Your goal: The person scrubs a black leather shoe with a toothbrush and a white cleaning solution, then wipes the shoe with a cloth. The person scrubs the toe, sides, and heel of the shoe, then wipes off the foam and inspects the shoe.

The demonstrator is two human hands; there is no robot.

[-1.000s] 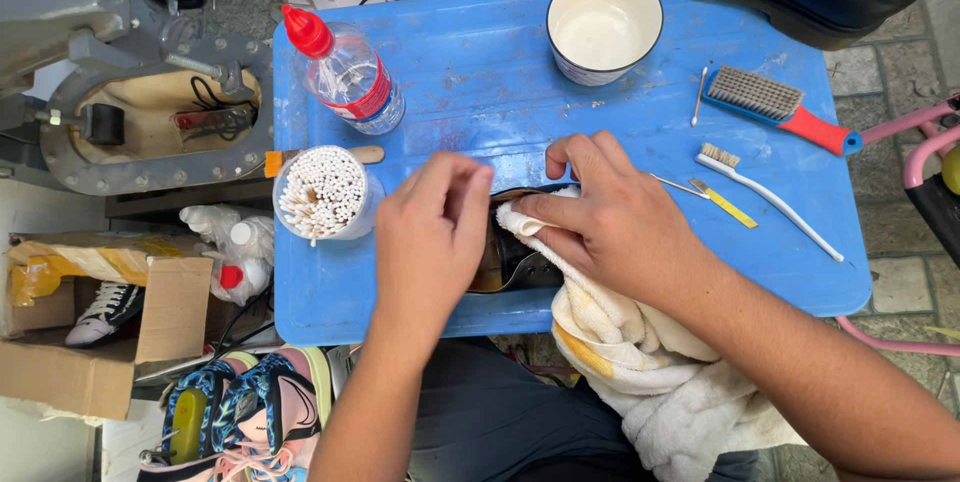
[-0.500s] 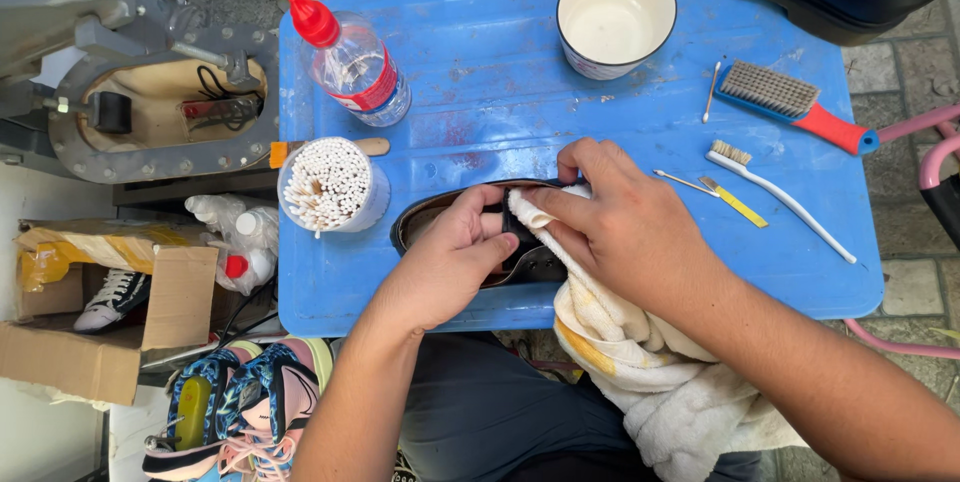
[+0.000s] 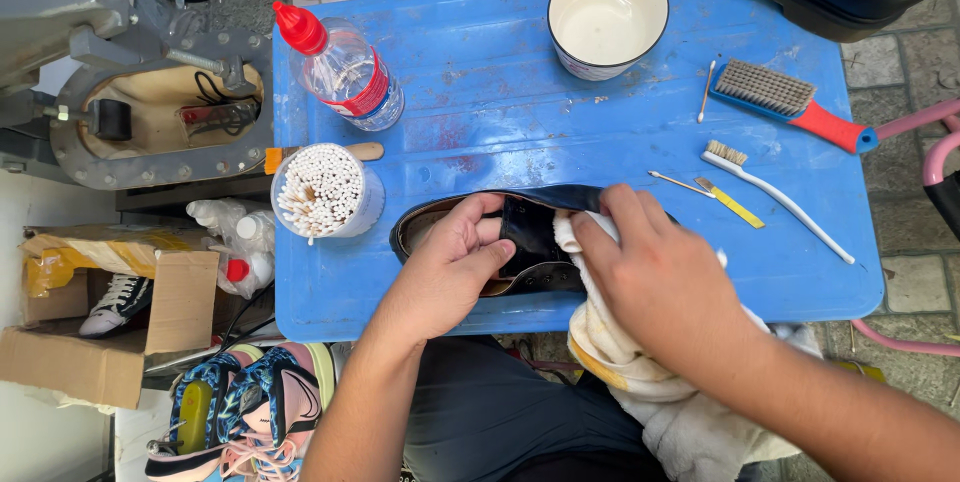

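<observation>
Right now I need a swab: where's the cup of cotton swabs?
The cup of cotton swabs stands on the blue table's left side, below the red-capped bottle.

A blue plastic table (image 3: 520, 72) fills the centre of the view under even, bright light. At three o'clock the floor is grey stone paving (image 3: 905, 62), crossed by a pink tubular chair frame (image 3: 935, 157). At ten o'clock stands a grey metal machine (image 3: 110, 72) with a round opening. At eight o'clock an open cardboard box (image 3: 90, 342) sits on pale flooring.
</observation>
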